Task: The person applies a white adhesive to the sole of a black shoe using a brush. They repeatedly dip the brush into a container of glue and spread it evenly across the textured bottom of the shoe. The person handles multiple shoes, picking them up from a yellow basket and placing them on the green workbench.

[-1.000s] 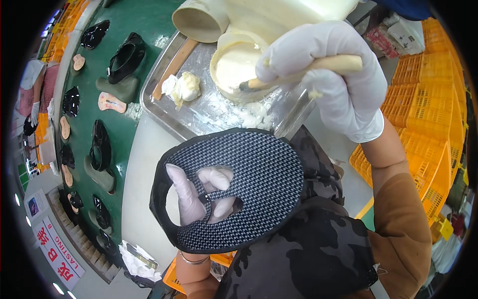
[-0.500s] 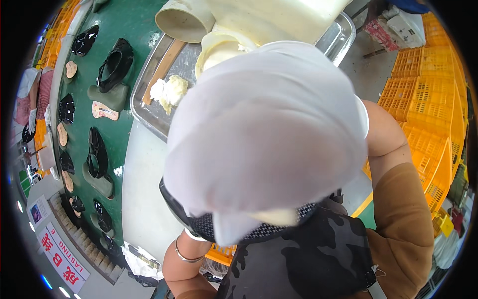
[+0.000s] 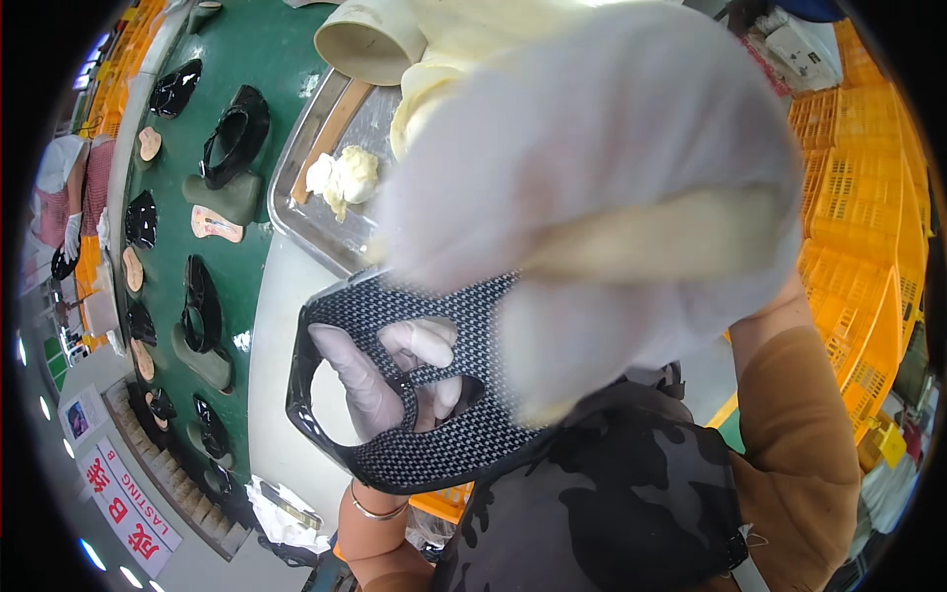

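patterned upper (image 3: pixel 475 340) partly back in view

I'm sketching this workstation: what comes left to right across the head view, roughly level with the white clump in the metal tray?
Co-worker's gloved hand → glossy black piece → green foot-shaped form → white clump → blurred, gloved right hand → stacked orange crates.

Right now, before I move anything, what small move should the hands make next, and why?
I'd probably ease the right hand slightly aside, leaving the left hand in place. The right hand, gripping a pale handle, covers part of the patterned piece, and the handle's working end is hidden, so contact can't be judged.
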The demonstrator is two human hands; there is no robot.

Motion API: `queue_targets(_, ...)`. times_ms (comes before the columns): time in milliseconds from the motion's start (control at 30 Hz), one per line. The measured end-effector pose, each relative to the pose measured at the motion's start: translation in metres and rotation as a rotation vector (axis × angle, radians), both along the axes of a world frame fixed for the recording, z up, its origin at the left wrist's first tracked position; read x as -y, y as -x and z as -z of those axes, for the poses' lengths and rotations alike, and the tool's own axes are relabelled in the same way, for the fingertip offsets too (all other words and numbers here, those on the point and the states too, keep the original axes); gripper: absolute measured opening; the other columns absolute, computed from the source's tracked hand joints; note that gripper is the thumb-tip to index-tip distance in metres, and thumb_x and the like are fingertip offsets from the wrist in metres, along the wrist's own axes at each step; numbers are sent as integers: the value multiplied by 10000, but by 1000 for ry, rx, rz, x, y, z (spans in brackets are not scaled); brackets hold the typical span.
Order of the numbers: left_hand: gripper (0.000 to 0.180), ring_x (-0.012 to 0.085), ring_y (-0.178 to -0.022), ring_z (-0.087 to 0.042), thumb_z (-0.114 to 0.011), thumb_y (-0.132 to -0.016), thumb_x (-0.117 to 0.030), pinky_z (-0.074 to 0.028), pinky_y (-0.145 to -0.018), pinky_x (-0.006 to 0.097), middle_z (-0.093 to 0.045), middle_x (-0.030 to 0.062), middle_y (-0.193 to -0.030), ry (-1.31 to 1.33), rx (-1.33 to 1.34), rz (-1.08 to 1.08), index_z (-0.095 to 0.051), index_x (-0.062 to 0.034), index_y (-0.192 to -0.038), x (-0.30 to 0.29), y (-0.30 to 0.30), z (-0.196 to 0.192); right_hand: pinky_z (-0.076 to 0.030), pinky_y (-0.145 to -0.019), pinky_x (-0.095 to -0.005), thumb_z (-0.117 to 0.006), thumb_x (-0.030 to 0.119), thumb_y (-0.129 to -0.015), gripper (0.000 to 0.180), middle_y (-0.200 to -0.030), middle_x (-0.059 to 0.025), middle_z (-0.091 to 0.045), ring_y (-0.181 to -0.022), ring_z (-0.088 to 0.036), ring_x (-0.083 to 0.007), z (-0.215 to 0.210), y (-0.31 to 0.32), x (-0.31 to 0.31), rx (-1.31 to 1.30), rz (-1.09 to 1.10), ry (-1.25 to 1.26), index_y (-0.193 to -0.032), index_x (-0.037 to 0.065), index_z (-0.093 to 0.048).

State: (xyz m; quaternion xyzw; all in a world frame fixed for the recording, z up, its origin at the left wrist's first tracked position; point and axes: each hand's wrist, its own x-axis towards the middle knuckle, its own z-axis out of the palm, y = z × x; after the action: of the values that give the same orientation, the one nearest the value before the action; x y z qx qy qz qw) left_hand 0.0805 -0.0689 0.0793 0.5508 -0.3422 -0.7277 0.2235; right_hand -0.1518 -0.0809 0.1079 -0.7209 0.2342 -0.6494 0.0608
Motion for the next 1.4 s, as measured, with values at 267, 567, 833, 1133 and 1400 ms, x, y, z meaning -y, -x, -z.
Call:
queue_targets(267,757,142,-509,-468,-222,-786,-739,-373,-410,206,-530,84,-802,-32,-35,-32,-484,-29,-742,0,6,-25,-461,-552,-267,-691,209,-742,211,-719,-46,-588,-607,-593,-189,6,3,3,-189,31,-372,-795,48,-565)
queue_targets(567,778,144,-501,-482,-184,-814,-709,-392,-439,213,-559,100,-805,68,30,-46,-516,-15,-701,-1,10,-19,-407,-448,-279,-622,393,-755,234,-587,16,-497,-510,-531,-170,1,-27,25,44,101,-165,-811,183,-534)
queue_targets(833,822,157,-482,-489,-172,-785,-737,-405,-437,229,-574,104,-787,67,151,-160,-532,-10,-651,0,21,-31,-449,-533,-272,-655,138,-773,177,-687,-57,-558,-585,-566,-187,17,4,13,23,-54,-341,-847,40,-527)
queue_targets(1133,807,182,-643,-507,-170,-815,-702,-480,-532,289,-562,141,-833,359,218,-201,-520,10,-671,-4,7,-18,-429,-501,-229,-569,170,-855,146,-677,-38,-577,-539,-539,-120,24,5,8,307,-44,-476,-869,32,-523)
queue_targets(1400,812,175,-737,-527,-204,-783,-730,-518,-521,293,-557,149,-921,324,53,-486,-522,9,-667,-15,26,-16,-431,-509,-169,-432,129,-922,164,-819,-90,-615,-626,-563,-75,19,17,7,258,30,-369,-971,-24,-468)
